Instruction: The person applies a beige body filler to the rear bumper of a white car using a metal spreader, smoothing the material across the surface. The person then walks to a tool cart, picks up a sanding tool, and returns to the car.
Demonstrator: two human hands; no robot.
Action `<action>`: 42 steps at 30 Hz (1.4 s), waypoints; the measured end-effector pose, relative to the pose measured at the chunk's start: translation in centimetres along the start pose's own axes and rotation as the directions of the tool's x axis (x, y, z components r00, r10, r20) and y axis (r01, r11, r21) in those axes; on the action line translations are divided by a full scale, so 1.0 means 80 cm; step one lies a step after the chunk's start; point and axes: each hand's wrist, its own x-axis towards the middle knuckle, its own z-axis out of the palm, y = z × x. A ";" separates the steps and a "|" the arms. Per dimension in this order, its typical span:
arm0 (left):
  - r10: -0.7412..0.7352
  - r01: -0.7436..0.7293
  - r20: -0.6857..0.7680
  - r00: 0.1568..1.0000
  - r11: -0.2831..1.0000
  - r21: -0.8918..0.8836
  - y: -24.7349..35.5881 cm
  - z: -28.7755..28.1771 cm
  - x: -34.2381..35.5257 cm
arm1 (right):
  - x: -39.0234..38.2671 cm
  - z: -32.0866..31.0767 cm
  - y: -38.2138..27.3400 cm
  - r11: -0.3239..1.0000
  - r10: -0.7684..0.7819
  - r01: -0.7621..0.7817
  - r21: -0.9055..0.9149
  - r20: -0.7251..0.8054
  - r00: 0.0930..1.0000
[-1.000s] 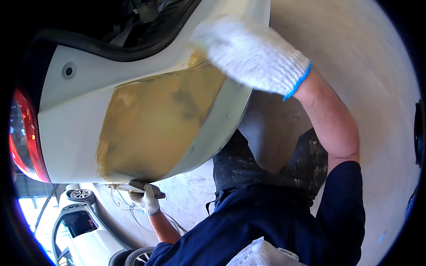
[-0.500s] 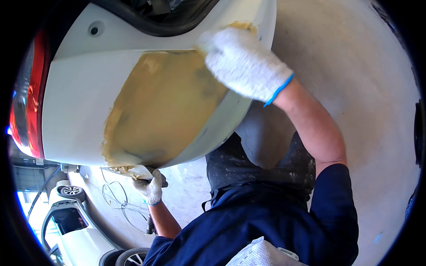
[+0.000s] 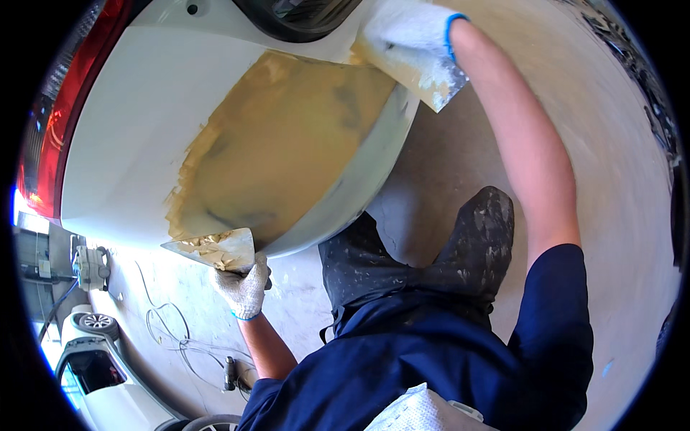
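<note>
A white car body panel [image 3: 118, 144] carries a broad patch of tan body filler [image 3: 287, 144] with darker smudges in it. My right hand [image 3: 411, 27], in a white knit glove with a blue cuff, is closed on a putty-smeared flat spreader [image 3: 431, 77] at the patch's far right end. Below the panel's near edge, my gloved left hand [image 3: 243, 289] grips a putty knife [image 3: 243, 244]. Its wide blade bears a lump of tan filler [image 3: 215, 250]. The right fingers are partly hidden.
A red tail light [image 3: 61, 136] borders the panel on the left, and a dark window opening [image 3: 298, 21] lies beyond it. Hoses [image 3: 180, 337] and a small air tool [image 3: 230, 373] are on the concrete floor. Another car [image 3: 122, 395] stands at the lower left.
My right hand has moved farther away and slightly right, and its spreader now shows. The putty knife in my left hand has tilted so its filler-covered face shows. The whole view has shifted.
</note>
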 end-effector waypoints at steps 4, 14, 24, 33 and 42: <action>-0.005 0.006 -0.064 0.998 1.000 0.010 0.001 -0.003 -0.006 | 0.003 0.020 -0.052 0.989 0.042 -0.041 -0.142 0.006 0.999; -0.072 0.072 0.002 0.997 0.997 -0.016 0.022 0.008 -0.003 | -0.003 0.014 -0.053 0.919 0.104 -0.076 0.388 -0.053 0.993; -0.097 0.136 0.587 0.804 0.990 -0.023 0.010 0.128 -0.067 | -0.244 0.119 -0.128 0.793 0.112 0.168 0.585 -0.411 0.905; -0.154 0.178 0.734 0.661 0.983 0.046 0.009 0.164 -0.061 | -0.302 0.177 -0.076 0.857 0.338 -0.227 0.462 -0.175 0.925; -0.213 0.272 0.743 0.635 0.961 0.043 0.003 0.159 -0.066 | -0.316 0.190 -0.056 0.608 0.432 -0.269 0.747 -0.027 0.901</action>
